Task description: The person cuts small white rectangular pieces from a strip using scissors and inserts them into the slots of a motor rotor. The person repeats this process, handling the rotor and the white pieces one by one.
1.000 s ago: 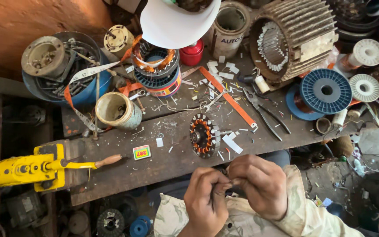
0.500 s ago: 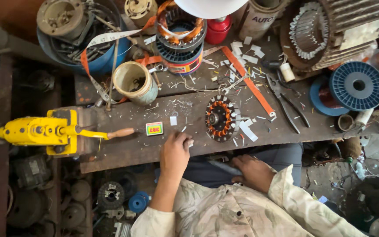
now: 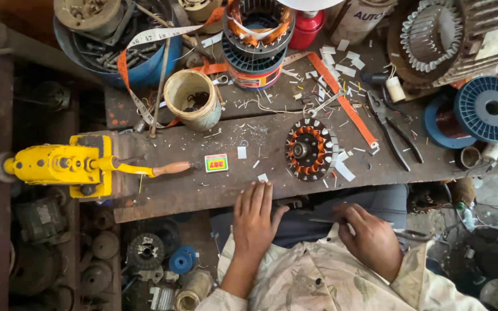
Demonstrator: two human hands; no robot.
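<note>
One stator core (image 3: 309, 150), one pair of pliers (image 3: 396, 129) and two blue wire spools (image 3: 489, 108) are lying on the workbench (image 3: 191, 190). The left hand (image 3: 255, 222), lower than half a second ago, is resting flat, fingers (image 3: 259, 198) extended and holding nothing; the core is sitting at one o'clock, apart. The right hand (image 3: 370, 239) is curling; its grasp cannot be told.

Orange-wound stator (image 3: 311, 150) lies on the brown bench (image 3: 203, 193); left of it, a yellow winder (image 3: 59, 167); right, blue spool (image 3: 489, 108).
</note>
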